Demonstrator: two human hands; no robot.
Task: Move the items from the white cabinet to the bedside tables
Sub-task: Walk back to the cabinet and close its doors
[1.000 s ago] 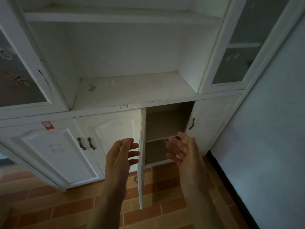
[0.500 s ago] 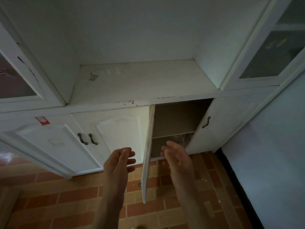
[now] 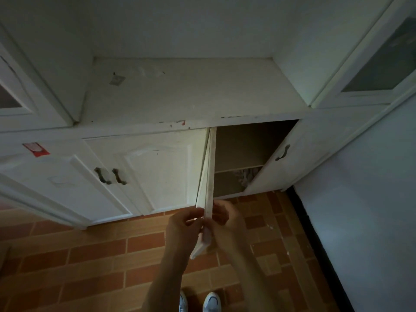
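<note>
Since the earlier frames both hands have dropped from open, spread poses in front of the cupboard and closed in on the edge of the open door (image 3: 208, 188), low in the middle of the frame. The left hand (image 3: 183, 226) curls its fingers against the door's left face and the right hand (image 3: 227, 219) wraps the right face, so the door edge is pinched between them; the view has also tilted further down.

Behind the door, the open compartment (image 3: 245, 149) of the white cabinet (image 3: 191, 93) sits right of centre, with an inner shelf (image 3: 238, 168) across it. Under that shelf, at the right, a pale crumpled item (image 3: 245, 176) lies in the lower space; what it is cannot be told in the dim light.

Left of the open door is a closed door with two dark handles (image 3: 110, 175), and a red sticker (image 3: 35, 149) shows at the left edge. Another closed door with a dark handle (image 3: 282, 153) stands to the right. Brick-pattern floor (image 3: 90, 255) fills the lower frame, with two pale shoes (image 3: 202, 302) at the bottom
</note>
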